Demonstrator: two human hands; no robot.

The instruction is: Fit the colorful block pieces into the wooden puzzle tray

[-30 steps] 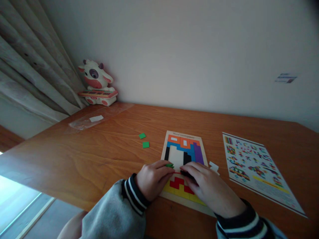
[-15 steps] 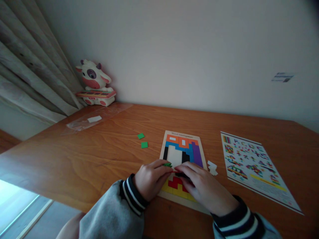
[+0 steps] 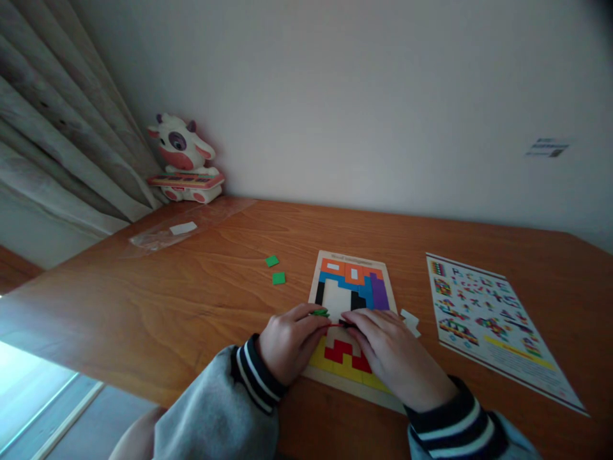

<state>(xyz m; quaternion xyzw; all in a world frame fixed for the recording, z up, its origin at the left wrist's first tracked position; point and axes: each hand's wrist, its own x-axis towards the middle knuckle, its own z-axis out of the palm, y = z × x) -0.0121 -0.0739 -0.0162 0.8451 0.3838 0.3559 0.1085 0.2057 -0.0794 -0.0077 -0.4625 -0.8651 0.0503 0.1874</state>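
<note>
A wooden puzzle board [image 3: 354, 389] lies below both hands, with orange, blue, purple, black, yellow and red pieces in it and pale bare wood in its middle. My left hand [image 3: 293, 340], over the board's left edge, is closed on green puzzle pieces [image 3: 320, 313]. A thin red piece [image 3: 334, 325], seen edge-on, spans the gap between my fingertips. My right hand [image 3: 397, 358] is closed over the board's right side, with a dark piece [image 3: 345, 324] at its fingertips. Its fingers hide most of that piece.
Two green squares [image 3: 278, 278] lie left of the board. White pieces [image 3: 410, 321] rest by its right edge, and a printed pattern sheet [image 3: 498, 326] lies farther right. A clear plastic bag [image 3: 158, 239] and a toy cow with a keyboard [image 3: 186, 160] are at the back left.
My right fingertips have shifted slightly right and up, and more of the red pieces on the board shows beneath. The left hand has barely moved.
</note>
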